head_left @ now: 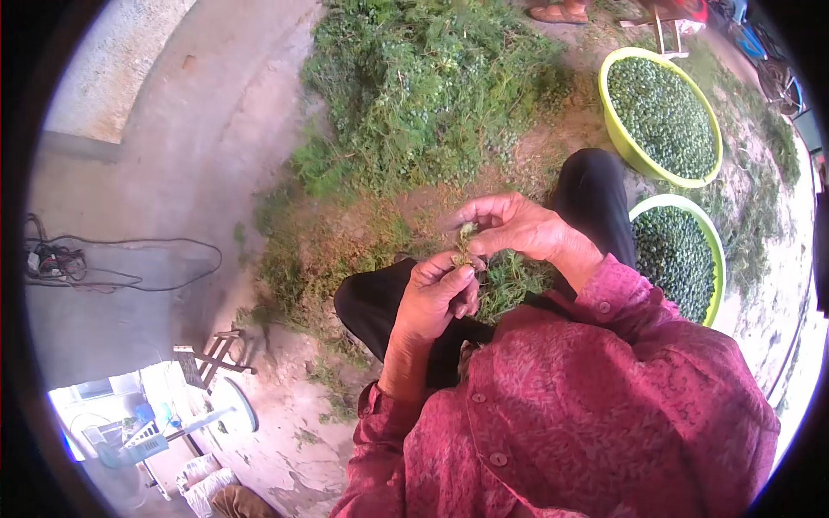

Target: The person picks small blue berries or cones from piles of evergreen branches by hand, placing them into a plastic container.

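My left hand (438, 295) is closed, its thumb and forefinger pinching the lower end of a small green sprig (467, 233). Just above it, my right hand (521, 228) has thumb and fingers closed around the sprig's upper part. The two hands nearly touch, over my bent knees. More feathery green stems (511, 285) lie close below my right hand, between my legs. Ahead of me spreads a large heap of cut leafy plants (423, 86) with small round green berries among the leaves.
To the right stand a yellow-green basin (615, 129) and a second basin (717, 250), both full of small green berries. Another person's foot (561, 12) shows beyond the heap. A black cable (173, 242), a folding stool (218, 356) and a standing fan (233, 406) are at left.
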Motion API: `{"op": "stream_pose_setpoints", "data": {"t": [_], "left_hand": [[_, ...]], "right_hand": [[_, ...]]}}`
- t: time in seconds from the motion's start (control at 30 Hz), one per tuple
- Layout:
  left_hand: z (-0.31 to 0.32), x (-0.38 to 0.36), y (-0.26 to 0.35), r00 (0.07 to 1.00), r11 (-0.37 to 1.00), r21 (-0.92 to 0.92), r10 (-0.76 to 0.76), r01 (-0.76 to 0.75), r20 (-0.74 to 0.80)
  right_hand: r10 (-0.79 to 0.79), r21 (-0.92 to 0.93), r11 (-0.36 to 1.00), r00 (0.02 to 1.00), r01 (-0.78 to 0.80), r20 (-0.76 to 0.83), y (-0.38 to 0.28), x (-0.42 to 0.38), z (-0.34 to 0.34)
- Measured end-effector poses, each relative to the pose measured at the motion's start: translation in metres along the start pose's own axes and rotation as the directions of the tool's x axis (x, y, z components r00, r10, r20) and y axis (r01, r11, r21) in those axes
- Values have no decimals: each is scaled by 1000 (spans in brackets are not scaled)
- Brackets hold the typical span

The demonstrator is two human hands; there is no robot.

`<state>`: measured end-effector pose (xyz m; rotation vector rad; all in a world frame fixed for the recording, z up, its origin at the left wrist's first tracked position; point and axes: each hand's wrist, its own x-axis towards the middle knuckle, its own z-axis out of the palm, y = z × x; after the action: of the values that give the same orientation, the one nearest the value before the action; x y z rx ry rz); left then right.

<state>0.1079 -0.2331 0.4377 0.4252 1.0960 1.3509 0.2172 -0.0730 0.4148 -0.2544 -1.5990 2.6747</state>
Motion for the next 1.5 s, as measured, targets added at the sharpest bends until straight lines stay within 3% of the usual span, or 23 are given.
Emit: {"op": "stream_pose_setpoints", "data": {"t": [0.1, 0.17, 0.27, 0.43, 0.5, 0.57, 0.6, 0.63, 0.7, 0.73, 0.77, 0.87, 0.9, 0.93, 1.0, 1.03, 1.07, 1.1, 1.13, 1.17, 1.23, 1.4, 1.5], "left_hand": [[14, 1, -5, 998, 1000, 10, 21, -20, -66], [22, 5, -6, 992, 999, 16, 38, -37, -119], [31, 7, -5, 994, 1000, 27, 1, 2, -110], [41, -7, -15, 983, 978, -203, 73, -37, 170], [49, -19, -19, 985, 974, -221, 74, -38, 157], [49, -33, -17, 935, 911, -412, 176, -36, 308], [50, -38, -13, 924, 921, -383, 205, -70, 324], [51, -41, -13, 922, 923, -377, 212, -81, 323], [57, -43, -10, 963, 974, -173, 179, -145, 204], [64, -46, -10, 986, 989, -22, 146, -145, 75], [59, -42, -17, 979, 986, -102, 145, -130, 145], [67, -39, -23, 996, 993, 94, 79, -76, -35], [66, -37, -25, 997, 991, 104, 81, -79, -18], [61, -34, -28, 990, 916, 387, 132, -104, -44], [53, -28, -30, 975, 670, 736, 213, -94, -69], [51, -26, -30, 974, 668, 738, 217, -98, -67], [48, -24, -31, 953, 439, 886, 303, -149, 10], [47, -24, -32, 926, 175, 968, 361, -180, 107], [47, -26, -33, 927, 174, 968, 358, -180, 108], [47, -26, -34, 917, 93, 970, 357, -223, 176], [43, -23, -34, 906, 24, 964, 350, -264, 239], [21, -18, -27, 924, 37, 943, 213, -332, 317], [15, -6, -15, 934, 147, 934, 205, -326, 294]], "right_hand": [[-86, -78, 994, 991, 79, -103, -2, -17, 4], [-155, -319, 943, 973, 94, -171, 0, -24, 5], [-91, -291, 956, 984, 43, -155, -10, -39, 3], [14, -179, 984, 999, -20, -33, -23, -65, 11], [39, -140, 989, 999, -39, 3, -22, -73, 12], [107, -226, 966, 990, -125, -92, -24, -84, 7], [72, -68, 995, 996, -75, -47, -13, -90, -3], [64, -74, 995, 997, -66, -40, -7, -95, -6], [-98, 430, 898, 995, 95, -17, -1, -108, -7], [-118, 523, 842, 991, 134, -63, -1, -114, -7], [-148, 512, 843, 986, 166, -75, -2, -120, -9], [-150, 637, 686, 925, 351, -348, -2, -151, -37], [-144, 644, 624, 875, 442, -462, -2, -168, -52], [-223, 509, 628, 763, 588, -606, -5, -190, -62], [-168, 86, 752, 316, 654, -934, 2, -235, -81], [-346, -296, 912, 143, 286, -927, 9, -260, -88], [-432, -390, 854, 52, 344, -901, 29, -281, -111], [-342, -336, 937, 63, 93, -938, 36, -306, -117], [-302, -276, 876, -2, -396, -953, 48, -322, -125], [-302, -276, 875, -3, -397, -953, 58, -330, -120], [-515, -281, 253, 117, -926, -849, 75, -338, -106], [-380, -374, 336, 239, -864, -894, 61, -303, -124], [-365, -430, 342, 303, -836, -880, 22, -254, -125]]}}
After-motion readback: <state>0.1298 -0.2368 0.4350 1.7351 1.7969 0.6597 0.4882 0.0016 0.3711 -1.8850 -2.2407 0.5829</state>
